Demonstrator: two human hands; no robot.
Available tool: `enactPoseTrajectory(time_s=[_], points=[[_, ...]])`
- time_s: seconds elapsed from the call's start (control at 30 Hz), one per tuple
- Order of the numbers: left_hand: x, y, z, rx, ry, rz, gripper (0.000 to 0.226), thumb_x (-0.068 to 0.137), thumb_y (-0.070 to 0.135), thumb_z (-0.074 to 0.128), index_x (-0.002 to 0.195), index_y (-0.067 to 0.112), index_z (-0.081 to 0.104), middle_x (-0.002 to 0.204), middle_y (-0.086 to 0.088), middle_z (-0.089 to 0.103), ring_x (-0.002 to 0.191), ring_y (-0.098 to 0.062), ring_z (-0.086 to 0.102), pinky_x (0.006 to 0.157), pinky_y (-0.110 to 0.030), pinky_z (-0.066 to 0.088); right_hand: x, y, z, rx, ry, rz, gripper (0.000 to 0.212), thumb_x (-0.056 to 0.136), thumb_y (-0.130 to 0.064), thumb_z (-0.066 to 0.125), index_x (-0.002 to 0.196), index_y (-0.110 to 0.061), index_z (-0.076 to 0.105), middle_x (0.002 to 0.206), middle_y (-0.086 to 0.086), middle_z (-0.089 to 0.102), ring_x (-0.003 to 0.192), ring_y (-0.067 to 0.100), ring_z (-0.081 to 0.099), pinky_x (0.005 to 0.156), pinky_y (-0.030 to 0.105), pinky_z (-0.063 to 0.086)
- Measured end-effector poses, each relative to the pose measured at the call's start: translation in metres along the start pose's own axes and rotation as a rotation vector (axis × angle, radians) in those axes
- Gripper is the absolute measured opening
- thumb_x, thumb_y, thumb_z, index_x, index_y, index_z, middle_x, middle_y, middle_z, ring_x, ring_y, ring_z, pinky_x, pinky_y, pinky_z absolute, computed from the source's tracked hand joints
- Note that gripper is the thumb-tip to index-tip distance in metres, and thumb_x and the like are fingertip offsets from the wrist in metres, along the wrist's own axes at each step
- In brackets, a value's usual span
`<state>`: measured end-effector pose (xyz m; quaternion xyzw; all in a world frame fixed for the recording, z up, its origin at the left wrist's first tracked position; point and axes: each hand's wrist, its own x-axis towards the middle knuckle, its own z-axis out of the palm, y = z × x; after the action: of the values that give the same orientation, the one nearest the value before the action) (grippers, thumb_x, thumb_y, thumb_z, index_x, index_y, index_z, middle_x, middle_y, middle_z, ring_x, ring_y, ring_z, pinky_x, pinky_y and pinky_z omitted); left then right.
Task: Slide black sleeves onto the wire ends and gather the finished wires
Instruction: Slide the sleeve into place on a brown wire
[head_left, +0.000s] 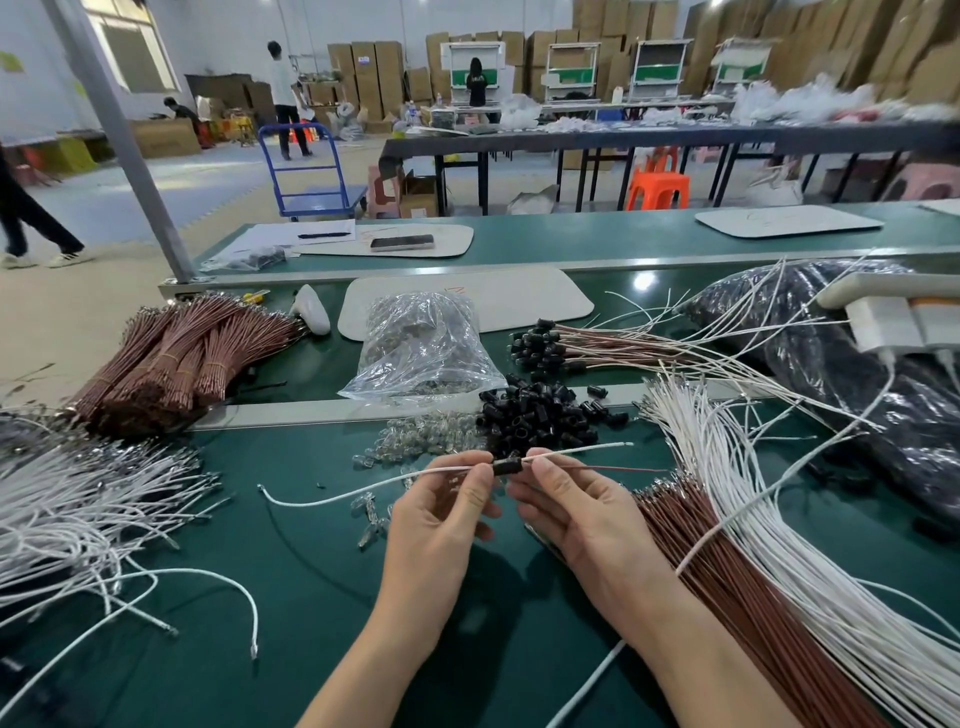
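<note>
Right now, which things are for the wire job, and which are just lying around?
For the job: thin white wire, small black sleeve on it, heap of loose black sleeves.
Lying about: dark flat phone, black pen, blue metal trolley, orange plastic stool.

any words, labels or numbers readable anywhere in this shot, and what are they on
Nothing here can be read for certain.
Labels on the cardboard boxes: too small to read.
Red marks on the white board: a scribble, not legible.
White print on the back of a black shirt: blurred.
</note>
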<state>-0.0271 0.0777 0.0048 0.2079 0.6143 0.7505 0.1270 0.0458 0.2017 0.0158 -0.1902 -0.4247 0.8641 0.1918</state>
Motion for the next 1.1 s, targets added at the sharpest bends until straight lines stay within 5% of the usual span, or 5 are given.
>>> enactPoseTrajectory(time_s=[0.2, 0.57, 0.73, 0.93, 1.1], points=[[0.001, 0.001, 0.001, -0.031, 0.030, -0.023, 0.023, 0.085, 0.033, 0.068, 0.098, 0.015, 0.074, 0.085, -0.007, 0.077, 0.077, -0.018, 0.073, 0.061, -0.024, 0.056, 0.001, -0.001, 0.002, -0.042, 0.011, 0.003, 0.013, 0.073, -0.024, 0.074, 0.082, -0.018, 0.081, 0.093, 0.011, 0.077, 0.082, 0.019, 0.075, 0.062, 0.023, 0.058], [0.007, 0.013, -0.005, -0.312, 0.098, -0.155, 0.017, 0.087, 0.034, 0.064, 0.085, 0.027, 0.080, 0.109, -0.007, 0.077, 0.089, -0.019, 0.075, 0.066, -0.023, 0.058, 0.004, -0.019, -0.017, 0.090, 0.044, -0.084, 0.029, 0.082, -0.024, 0.068, 0.106, -0.007, 0.068, 0.102, 0.011, 0.075, 0.087, 0.024, 0.075, 0.064, 0.030, 0.061], [0.007, 0.013, -0.003, -0.424, 0.062, -0.198, 0.018, 0.087, 0.032, 0.063, 0.087, 0.021, 0.078, 0.114, -0.011, 0.075, 0.094, -0.022, 0.075, 0.067, -0.026, 0.059, 0.003, -0.020, -0.016, 0.072, 0.035, -0.087, 0.023, 0.083, -0.026, 0.067, 0.102, -0.012, 0.067, 0.104, 0.011, 0.076, 0.090, 0.025, 0.075, 0.064, 0.030, 0.061], [0.003, 0.011, 0.000, -0.464, -0.035, -0.275, 0.045, 0.078, 0.034, 0.073, 0.115, 0.010, 0.069, 0.104, -0.010, 0.074, 0.084, -0.019, 0.072, 0.063, -0.029, 0.059, 0.001, -0.014, -0.009, 0.010, -0.003, -0.062, 0.019, 0.079, -0.027, 0.070, 0.096, -0.018, 0.072, 0.105, 0.011, 0.077, 0.091, 0.025, 0.076, 0.066, 0.028, 0.060], [0.002, 0.009, 0.002, -0.395, -0.123, -0.290, 0.037, 0.074, 0.033, 0.077, 0.105, 0.014, 0.075, 0.094, -0.013, 0.073, 0.076, -0.016, 0.070, 0.060, -0.026, 0.057, 0.001, -0.005, -0.004, -0.112, -0.039, -0.068, 0.010, 0.076, -0.033, 0.073, 0.083, -0.030, 0.080, 0.106, 0.013, 0.077, 0.097, 0.027, 0.075, 0.070, 0.028, 0.060]])
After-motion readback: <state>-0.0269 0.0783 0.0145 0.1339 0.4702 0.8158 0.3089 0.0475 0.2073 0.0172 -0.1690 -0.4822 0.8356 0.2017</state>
